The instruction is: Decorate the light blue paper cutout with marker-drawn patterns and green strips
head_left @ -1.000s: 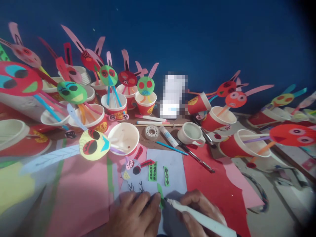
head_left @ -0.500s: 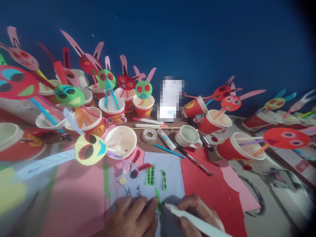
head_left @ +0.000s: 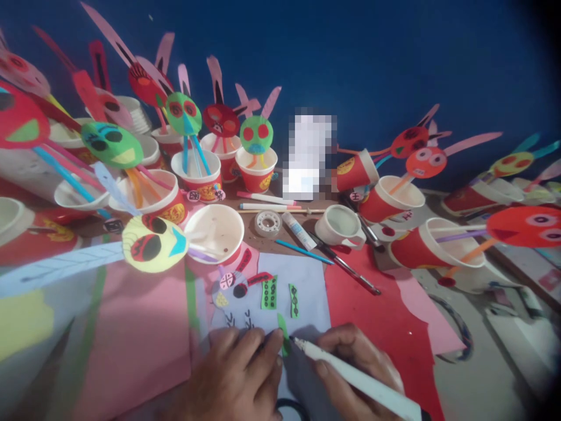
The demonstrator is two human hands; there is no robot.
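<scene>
My left hand [head_left: 239,377] lies at the bottom centre with its fingertips pressed together on a small green paper strip [head_left: 284,333], holding it down on a pale lavender sheet [head_left: 302,292]. My right hand [head_left: 357,362] grips a white marker pen [head_left: 355,380] whose dark tip touches the same green strip. On the lavender sheet above lie two more green strips with black dots [head_left: 269,292] and small cut-out face pieces [head_left: 230,283].
Red paper cups holding paper faces on straws stand along the back, such as a green-faced one [head_left: 256,166]. An open white cup [head_left: 215,231], a tape roll [head_left: 268,222], a glue tube [head_left: 298,231], pens, a white mug [head_left: 339,227], pink [head_left: 140,333] and red sheets [head_left: 377,321] surround the work.
Both hands hold the same pose on the green strip. The view has tilted slightly, shifting the hands and sheet a little in the picture.
</scene>
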